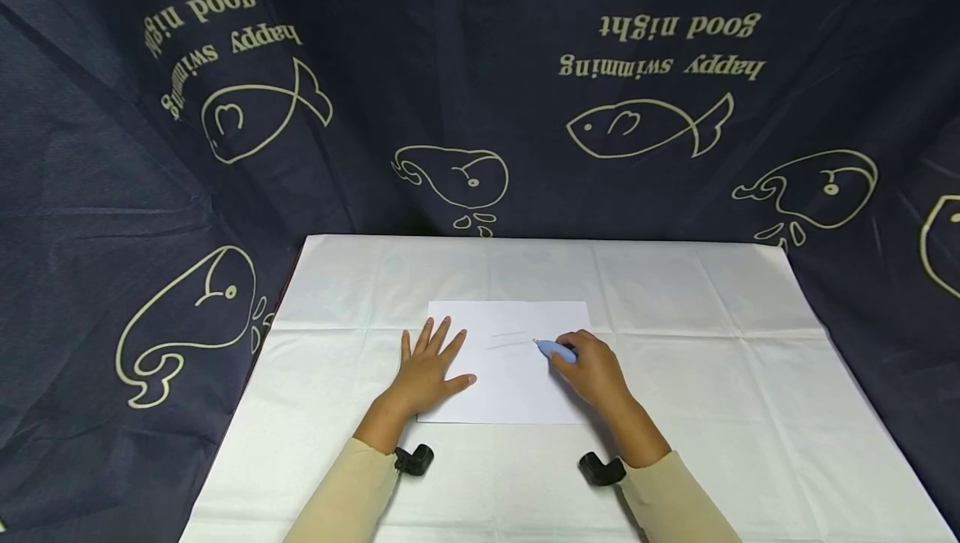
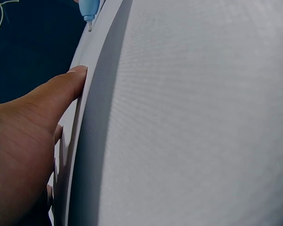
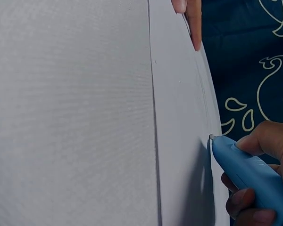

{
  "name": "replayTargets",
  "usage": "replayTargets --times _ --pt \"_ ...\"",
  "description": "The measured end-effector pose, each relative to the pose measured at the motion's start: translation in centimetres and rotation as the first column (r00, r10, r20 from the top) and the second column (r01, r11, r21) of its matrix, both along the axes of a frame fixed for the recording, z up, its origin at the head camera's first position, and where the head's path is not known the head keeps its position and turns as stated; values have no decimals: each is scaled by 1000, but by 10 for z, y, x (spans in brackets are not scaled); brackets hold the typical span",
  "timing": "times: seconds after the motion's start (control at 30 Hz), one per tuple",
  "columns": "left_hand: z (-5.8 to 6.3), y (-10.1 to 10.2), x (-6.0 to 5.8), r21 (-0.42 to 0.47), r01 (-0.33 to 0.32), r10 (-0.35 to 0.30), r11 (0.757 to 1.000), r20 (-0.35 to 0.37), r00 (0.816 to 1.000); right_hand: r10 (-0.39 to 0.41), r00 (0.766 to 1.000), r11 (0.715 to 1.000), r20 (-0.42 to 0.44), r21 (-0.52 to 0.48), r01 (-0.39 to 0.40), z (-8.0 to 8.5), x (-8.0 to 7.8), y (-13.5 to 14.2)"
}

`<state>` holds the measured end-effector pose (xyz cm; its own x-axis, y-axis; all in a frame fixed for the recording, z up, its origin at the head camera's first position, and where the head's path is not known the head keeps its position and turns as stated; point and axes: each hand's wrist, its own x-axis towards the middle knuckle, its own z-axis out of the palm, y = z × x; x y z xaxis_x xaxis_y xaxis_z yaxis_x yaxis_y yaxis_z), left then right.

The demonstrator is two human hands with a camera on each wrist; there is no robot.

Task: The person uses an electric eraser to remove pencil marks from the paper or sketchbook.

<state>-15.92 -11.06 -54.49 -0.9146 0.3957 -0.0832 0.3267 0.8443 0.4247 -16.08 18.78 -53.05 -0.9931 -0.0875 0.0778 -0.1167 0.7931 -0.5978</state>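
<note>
A white sheet of paper (image 1: 517,393) lies on the table with faint thin lines (image 1: 510,341) across its upper middle. My left hand (image 1: 427,376) lies flat on the paper's left side, its fingers spread. The left wrist view shows the thumb (image 2: 68,89) resting near the paper's edge. My right hand (image 1: 596,368) grips a chunky light-blue pen-shaped tool (image 3: 247,172), thumb along its top and fingers curled below. Its small pale tip (image 3: 212,137) is at the paper, by the right end of the lower line. The tool's rear end is hidden in the palm.
A creased white cloth (image 1: 750,409) covers the table. Dark blue fabric printed with fish and whales (image 1: 450,42) hangs behind and at the sides. Black wrist cameras (image 1: 415,460) sit at both cuffs of the beige sleeves.
</note>
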Motion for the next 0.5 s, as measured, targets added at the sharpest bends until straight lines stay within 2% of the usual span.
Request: replayTargets --times 0.5 --pt "-1 0 0 3 -2 2 1000 1 1000 22 1000 1000 -3 1 -22 2 0 -2"
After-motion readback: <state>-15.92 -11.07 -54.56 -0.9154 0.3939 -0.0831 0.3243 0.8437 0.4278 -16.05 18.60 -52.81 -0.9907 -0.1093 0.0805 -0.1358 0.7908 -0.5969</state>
